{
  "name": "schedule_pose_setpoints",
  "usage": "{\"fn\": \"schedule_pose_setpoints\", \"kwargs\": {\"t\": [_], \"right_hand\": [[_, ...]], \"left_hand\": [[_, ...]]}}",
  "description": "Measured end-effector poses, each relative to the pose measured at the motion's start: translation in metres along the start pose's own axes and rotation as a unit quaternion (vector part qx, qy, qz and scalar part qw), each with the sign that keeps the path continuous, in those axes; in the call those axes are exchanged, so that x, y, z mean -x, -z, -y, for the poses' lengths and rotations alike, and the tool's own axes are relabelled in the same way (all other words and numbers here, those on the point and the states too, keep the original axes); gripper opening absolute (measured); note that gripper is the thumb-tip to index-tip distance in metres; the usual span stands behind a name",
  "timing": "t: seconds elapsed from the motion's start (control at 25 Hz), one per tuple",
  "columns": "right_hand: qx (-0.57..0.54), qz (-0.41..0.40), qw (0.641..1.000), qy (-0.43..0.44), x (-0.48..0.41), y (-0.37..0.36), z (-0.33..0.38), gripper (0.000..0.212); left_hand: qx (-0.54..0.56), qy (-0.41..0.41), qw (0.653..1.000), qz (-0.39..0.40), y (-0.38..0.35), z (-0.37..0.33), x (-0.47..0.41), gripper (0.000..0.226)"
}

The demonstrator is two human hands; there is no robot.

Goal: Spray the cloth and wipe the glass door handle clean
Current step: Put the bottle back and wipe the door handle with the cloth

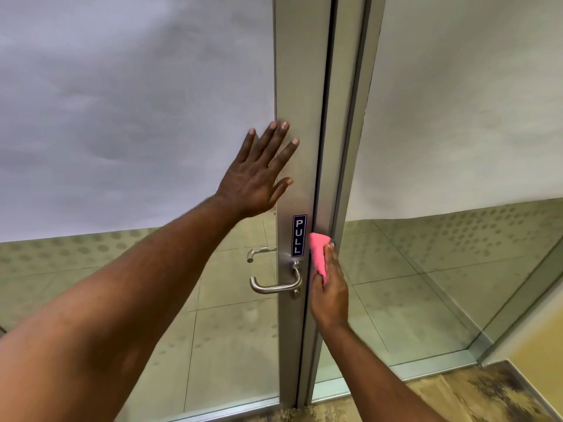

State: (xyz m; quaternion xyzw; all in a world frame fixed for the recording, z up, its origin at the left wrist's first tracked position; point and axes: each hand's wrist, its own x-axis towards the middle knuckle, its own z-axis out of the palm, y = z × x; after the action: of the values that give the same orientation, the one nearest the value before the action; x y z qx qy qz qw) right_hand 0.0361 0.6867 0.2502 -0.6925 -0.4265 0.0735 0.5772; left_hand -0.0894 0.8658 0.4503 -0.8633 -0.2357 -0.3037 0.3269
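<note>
A silver lever handle (275, 286) juts left from the metal stile (300, 117) of a glass door, below a blue PULL sign (299, 236). My right hand (330, 290) grips a pink cloth (318, 255) and presses it on the stile's right edge, just right of the handle and sign. My left hand (259, 175) lies flat with fingers spread, across the frosted glass and the stile, above the sign. No spray bottle is in view.
A second handle (259, 253) on the far side shows through the glass. A fixed glass panel (457, 117) with its own metal post stands to the right. A tiled floor lies beyond, and a worn mat (457, 397) underfoot.
</note>
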Motion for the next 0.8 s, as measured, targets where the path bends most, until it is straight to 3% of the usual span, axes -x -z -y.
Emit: {"fn": "schedule_pose_setpoints", "kwargs": {"t": [0.16, 0.36, 0.6, 0.8], "right_hand": [[0.08, 0.063, 0.993, 0.059, 0.0, -0.024, -0.018, 0.079], [0.144, 0.178, 0.971, 0.065, 0.015, -0.041, -0.051, 0.075], [0.158, 0.145, 0.971, 0.106, 0.025, -0.058, -0.048, 0.07], [0.233, 0.197, 0.929, 0.21, 0.038, -0.085, -0.025, 0.07]], "left_hand": [[-0.049, -0.024, 0.998, -0.026, -0.024, 0.016, -0.002, 0.075], [-0.068, -0.03, 0.995, -0.061, -0.034, 0.018, -0.007, 0.076], [-0.065, -0.033, 0.995, -0.072, -0.035, 0.017, -0.007, 0.076], [-0.078, -0.033, 0.994, -0.069, -0.031, 0.016, -0.007, 0.077]]}}
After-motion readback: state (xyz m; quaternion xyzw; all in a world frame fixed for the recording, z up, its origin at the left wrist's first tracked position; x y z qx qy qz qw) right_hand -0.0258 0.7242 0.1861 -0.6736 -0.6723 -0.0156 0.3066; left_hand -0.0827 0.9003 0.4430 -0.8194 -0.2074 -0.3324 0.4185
